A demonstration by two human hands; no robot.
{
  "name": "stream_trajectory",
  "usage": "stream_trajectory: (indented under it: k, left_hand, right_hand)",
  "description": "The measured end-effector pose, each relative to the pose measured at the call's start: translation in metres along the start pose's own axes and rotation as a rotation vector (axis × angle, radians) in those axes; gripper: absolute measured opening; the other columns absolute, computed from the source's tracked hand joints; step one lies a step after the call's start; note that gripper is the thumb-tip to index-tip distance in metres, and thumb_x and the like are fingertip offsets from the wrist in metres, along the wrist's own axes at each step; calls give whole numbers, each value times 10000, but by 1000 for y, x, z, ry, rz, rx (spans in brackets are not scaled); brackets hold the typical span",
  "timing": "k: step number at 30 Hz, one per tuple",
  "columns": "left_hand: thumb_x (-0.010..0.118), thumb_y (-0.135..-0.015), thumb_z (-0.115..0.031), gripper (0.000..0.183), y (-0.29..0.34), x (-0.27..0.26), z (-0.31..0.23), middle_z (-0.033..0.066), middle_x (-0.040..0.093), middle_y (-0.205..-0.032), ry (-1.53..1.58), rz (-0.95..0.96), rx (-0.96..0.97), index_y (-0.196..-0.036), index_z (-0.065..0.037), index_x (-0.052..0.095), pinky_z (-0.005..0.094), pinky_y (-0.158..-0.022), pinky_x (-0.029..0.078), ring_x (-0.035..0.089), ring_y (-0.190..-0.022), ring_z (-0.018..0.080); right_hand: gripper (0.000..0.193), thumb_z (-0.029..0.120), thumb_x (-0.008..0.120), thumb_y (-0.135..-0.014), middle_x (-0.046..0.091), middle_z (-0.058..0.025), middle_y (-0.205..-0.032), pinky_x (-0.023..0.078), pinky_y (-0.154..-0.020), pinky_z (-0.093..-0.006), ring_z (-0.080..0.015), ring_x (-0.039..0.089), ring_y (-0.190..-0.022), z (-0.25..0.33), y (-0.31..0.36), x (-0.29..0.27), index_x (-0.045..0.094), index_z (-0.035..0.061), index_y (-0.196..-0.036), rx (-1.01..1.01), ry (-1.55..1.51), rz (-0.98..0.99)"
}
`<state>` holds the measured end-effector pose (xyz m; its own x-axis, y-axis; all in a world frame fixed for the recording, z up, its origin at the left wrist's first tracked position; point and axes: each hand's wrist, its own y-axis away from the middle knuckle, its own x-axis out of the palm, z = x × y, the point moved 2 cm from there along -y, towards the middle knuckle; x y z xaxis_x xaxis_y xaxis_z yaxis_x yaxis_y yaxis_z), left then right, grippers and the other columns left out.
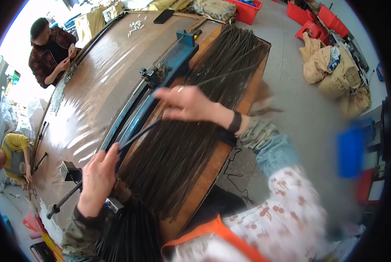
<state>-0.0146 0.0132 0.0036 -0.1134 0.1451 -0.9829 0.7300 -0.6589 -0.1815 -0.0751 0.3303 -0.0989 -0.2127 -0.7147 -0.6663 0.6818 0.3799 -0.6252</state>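
Observation:
My left hand point(98, 179) is closed around a black rod point(65, 202). The rod's knobbed end points to the lower left, and its dark length runs up toward my right hand. My right hand point(189, 105), slightly blurred, reaches over the blue metal rail, fingers pinched together at a long thin dark spring point(224, 77) that trails to the upper right. Its exact grip is partly hidden. Under my right arm lies a wide pile of long dark springs point(173, 150) on a wooden board point(195, 187). A bundle of black tubes point(130, 233) is beside my left forearm.
A blue rail fixture point(178, 54) with a metal clamp point(154, 76) crosses the plastic-covered table point(95, 87). A phone point(164, 16) and small white pieces point(135, 27) lie at the far side. Two people sit along the left edge. Sacks point(331, 70) and red bins stand right.

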Motion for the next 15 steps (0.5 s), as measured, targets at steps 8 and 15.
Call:
stream_trajectory:
  k: [8, 15]
  left_hand:
    - [648, -896, -43, 372, 19, -28, 26, 130, 603, -815, -101, -93, -84, -1262, -112, 653, 435, -637, 498, 628, -734, 328]
    - [621, -924, -50, 347, 108, -47, 50, 130, 534, -781, -112, -47, -262, -1260, -128, 661, 431, -659, 462, 577, -733, 317]
  right_hand:
    - [636, 277, 739, -883, 658, -79, -730, 547, -603, -329, -230, 678, -654, 48, -14, 36, 500, 107, -1447, 110, 32, -154]
    - [269, 204, 723, -928, 649, -32, -840, 510, -693, -288, -152, 610, -754, 51, -3, 44, 733, 85, -1170, 93, -256, 1]
